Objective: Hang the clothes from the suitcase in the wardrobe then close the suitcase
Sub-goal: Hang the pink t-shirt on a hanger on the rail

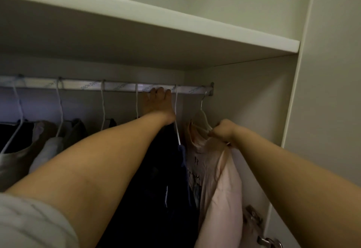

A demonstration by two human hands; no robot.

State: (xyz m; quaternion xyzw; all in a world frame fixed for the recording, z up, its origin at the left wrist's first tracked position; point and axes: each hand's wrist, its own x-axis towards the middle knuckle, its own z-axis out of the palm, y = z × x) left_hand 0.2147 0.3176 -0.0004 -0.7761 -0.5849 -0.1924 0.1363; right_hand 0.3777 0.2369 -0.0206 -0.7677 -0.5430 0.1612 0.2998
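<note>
The person stands close against the open wardrobe with both bare arms stretched up into it. The left hand (158,102) reaches to the middle of the frame, where its fingers (160,90) lie against the front of the rail (78,85), between two white hanger hooks. I cannot tell whether they curl around the rail or only rest on it.

The right hand (222,130), right of centre, is clenched on the shoulder of a pink T-shirt (211,161), pinching the cloth just by the end of its hanger (203,111). That hanger's hook is over the rail at its far right end, beside the wardrobe's side wall, and the shirt hangs down from it toward the bottom of the frame.

Just left of the pink shirt hangs a dark garment (160,169), partly behind the left forearm. More clothes on white hangers (60,111) fill the left of the frame, pale and dark ones side by side.

A white shelf (175,32) runs across the upper half, above the rail. At lower right a metal door hinge (254,220) shows, and a grey sleeve (29,222) covers the lower left corner.
</note>
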